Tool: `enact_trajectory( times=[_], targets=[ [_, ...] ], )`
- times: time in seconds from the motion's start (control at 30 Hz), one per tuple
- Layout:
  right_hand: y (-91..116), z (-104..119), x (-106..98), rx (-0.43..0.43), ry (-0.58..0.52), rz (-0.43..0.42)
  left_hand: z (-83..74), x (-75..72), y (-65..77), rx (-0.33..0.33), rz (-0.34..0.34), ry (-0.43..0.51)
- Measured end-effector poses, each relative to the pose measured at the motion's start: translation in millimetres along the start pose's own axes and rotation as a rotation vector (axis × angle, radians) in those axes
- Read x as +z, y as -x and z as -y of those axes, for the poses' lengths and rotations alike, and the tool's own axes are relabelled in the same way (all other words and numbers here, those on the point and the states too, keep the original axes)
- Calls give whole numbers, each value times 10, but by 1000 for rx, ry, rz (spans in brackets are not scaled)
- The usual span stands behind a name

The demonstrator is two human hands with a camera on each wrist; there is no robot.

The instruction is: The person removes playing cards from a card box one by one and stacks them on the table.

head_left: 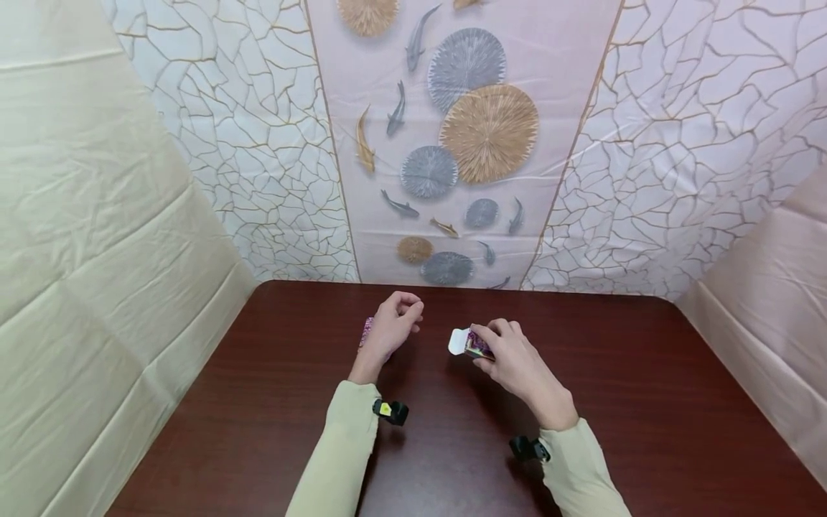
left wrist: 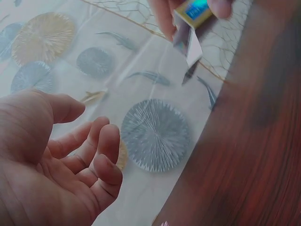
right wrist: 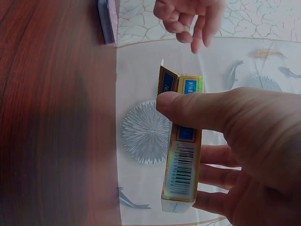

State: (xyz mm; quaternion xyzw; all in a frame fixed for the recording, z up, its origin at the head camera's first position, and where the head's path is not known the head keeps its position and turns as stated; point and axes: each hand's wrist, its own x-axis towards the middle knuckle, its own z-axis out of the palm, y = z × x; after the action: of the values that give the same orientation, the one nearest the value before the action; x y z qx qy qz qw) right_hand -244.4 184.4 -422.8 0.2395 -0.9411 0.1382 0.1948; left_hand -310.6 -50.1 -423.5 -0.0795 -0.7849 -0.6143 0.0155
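Note:
My right hand grips a small card box, thumb on one side and fingers on the other. The box has shiny gold edges and a barcode, and its white-lined end flap stands open toward the left. What lies inside the box cannot be seen. My left hand hovers to the left of the box with loosely bent fingers and nothing in them, as the left wrist view also shows. Partly hidden beneath that hand, a purple-patterned stack, like a deck of cards, lies on the table.
The dark reddish-brown table reaches back to a patterned cloth backdrop. Plain cream cloth hangs along the left side, with similar cloth on the right. Each wrist wears a small black camera.

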Motion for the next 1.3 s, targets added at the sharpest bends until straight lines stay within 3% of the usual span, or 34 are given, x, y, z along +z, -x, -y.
enact_trajectory(
  times=[0.17,0.47,0.93,1.3],
  targets=[
    [-4,-9,-12,-3,4,-10,-37,103,22,-21,18,70],
    [-28,-14,-28,0,4,8,-66,275,91,-32,41,111],
    [-12,-9,-21,-7,6,-19,-48,501,154,-16,142,104],
    [4,-12,-25,5,-2,-22,-5,618,164,-85,194,40]
  ],
)
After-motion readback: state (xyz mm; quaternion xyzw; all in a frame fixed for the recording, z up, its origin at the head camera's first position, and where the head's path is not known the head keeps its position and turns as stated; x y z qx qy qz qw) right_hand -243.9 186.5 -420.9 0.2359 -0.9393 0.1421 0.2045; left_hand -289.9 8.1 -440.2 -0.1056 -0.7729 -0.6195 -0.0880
